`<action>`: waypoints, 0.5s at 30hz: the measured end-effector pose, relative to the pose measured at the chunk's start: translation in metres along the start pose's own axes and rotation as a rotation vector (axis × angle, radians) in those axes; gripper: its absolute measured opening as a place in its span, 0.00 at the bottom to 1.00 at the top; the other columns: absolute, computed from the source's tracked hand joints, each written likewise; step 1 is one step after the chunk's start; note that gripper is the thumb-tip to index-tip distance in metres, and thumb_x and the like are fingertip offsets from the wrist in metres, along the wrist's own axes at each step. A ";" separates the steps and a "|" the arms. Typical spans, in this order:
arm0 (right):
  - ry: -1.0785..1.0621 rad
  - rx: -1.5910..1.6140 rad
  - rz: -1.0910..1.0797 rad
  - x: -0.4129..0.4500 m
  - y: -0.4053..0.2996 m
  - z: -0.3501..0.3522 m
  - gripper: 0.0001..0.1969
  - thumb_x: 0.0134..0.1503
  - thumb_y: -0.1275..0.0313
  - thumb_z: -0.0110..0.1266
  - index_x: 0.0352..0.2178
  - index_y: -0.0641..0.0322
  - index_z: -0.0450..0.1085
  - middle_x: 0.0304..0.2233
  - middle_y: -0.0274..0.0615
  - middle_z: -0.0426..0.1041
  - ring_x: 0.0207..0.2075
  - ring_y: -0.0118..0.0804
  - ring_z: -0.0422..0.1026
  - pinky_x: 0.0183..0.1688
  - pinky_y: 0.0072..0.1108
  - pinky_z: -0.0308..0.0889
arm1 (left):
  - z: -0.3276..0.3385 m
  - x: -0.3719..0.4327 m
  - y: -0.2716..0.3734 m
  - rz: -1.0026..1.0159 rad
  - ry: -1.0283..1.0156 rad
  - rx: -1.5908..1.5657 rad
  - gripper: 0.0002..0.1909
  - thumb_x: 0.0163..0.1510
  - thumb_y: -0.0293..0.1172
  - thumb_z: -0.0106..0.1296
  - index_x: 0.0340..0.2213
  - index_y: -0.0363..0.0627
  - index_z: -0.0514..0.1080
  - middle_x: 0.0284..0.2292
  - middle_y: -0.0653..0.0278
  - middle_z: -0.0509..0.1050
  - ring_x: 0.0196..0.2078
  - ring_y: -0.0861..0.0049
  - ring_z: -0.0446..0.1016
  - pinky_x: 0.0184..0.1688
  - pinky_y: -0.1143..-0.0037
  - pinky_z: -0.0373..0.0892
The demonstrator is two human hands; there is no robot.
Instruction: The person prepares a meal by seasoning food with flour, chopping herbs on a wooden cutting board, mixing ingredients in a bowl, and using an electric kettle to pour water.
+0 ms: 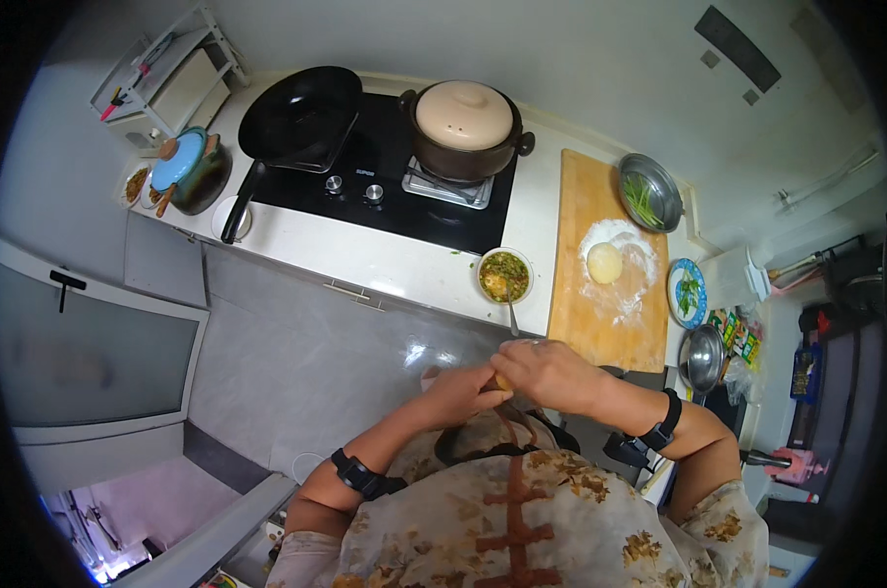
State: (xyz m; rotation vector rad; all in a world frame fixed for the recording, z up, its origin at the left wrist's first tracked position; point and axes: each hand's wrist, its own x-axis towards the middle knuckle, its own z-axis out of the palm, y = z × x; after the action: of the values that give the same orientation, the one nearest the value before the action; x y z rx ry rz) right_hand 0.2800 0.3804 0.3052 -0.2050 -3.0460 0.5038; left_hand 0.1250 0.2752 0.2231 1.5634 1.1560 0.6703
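My left hand [462, 395] and my right hand [550, 371] meet in front of my body, just off the counter edge. Between their fingers is a small yellowish-brown thing [503, 381], mostly hidden; its kind cannot be told. Beyond them on the counter stands a white bowl [481, 273] of chopped green and brown mixture with a yellowish lump, and a metal spoon [513, 320] leans out of it. To its right a ball of dough [604, 263] rests on white flour [620, 298] on a wooden board [574, 323].
A lidded clay pot [464, 121] and a black wok [300, 114] stand on the gas hob [377, 151]. A metal bowl of green stalks [650, 192] sits on the board's far corner. Right of the board are a blue-rimmed plate [687, 292] and a steel bowl [701, 358].
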 end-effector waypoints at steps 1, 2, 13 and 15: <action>-0.033 0.080 -0.006 0.004 -0.002 -0.004 0.17 0.43 0.74 0.51 0.39 0.63 0.63 0.33 0.43 0.67 0.28 0.39 0.70 0.28 0.24 0.68 | 0.002 -0.001 -0.003 0.005 -0.008 -0.006 0.16 0.50 0.39 0.48 0.37 0.41 0.65 0.31 0.54 0.71 0.32 0.63 0.70 0.34 0.72 0.64; -0.060 0.158 -0.007 0.010 -0.003 -0.007 0.16 0.46 0.74 0.50 0.39 0.63 0.64 0.33 0.42 0.67 0.28 0.39 0.70 0.28 0.22 0.67 | 0.002 -0.002 -0.008 0.041 0.037 -0.027 0.16 0.49 0.40 0.48 0.35 0.40 0.65 0.30 0.54 0.71 0.32 0.64 0.70 0.34 0.71 0.64; 0.313 0.154 0.670 -0.027 0.064 0.071 0.25 0.45 0.79 0.48 0.48 0.54 0.60 0.31 0.46 0.67 0.33 0.46 0.67 0.34 0.28 0.64 | -0.027 0.000 -0.045 -0.212 0.337 -0.354 0.13 0.50 0.35 0.48 0.33 0.37 0.68 0.25 0.65 0.71 0.26 0.81 0.68 0.31 0.79 0.64; 0.241 0.158 0.670 -0.036 0.069 0.094 0.28 0.43 0.80 0.48 0.49 0.53 0.59 0.31 0.45 0.66 0.34 0.46 0.66 0.34 0.29 0.64 | -0.028 0.005 -0.054 -0.218 0.382 -0.402 0.10 0.51 0.33 0.47 0.30 0.37 0.67 0.23 0.68 0.69 0.25 0.84 0.65 0.28 0.81 0.63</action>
State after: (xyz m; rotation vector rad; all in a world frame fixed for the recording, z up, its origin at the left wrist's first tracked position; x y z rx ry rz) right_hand 0.3177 0.4104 0.1929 -1.1938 -2.6244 0.6783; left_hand 0.0845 0.2909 0.1802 0.9798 1.3469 1.0111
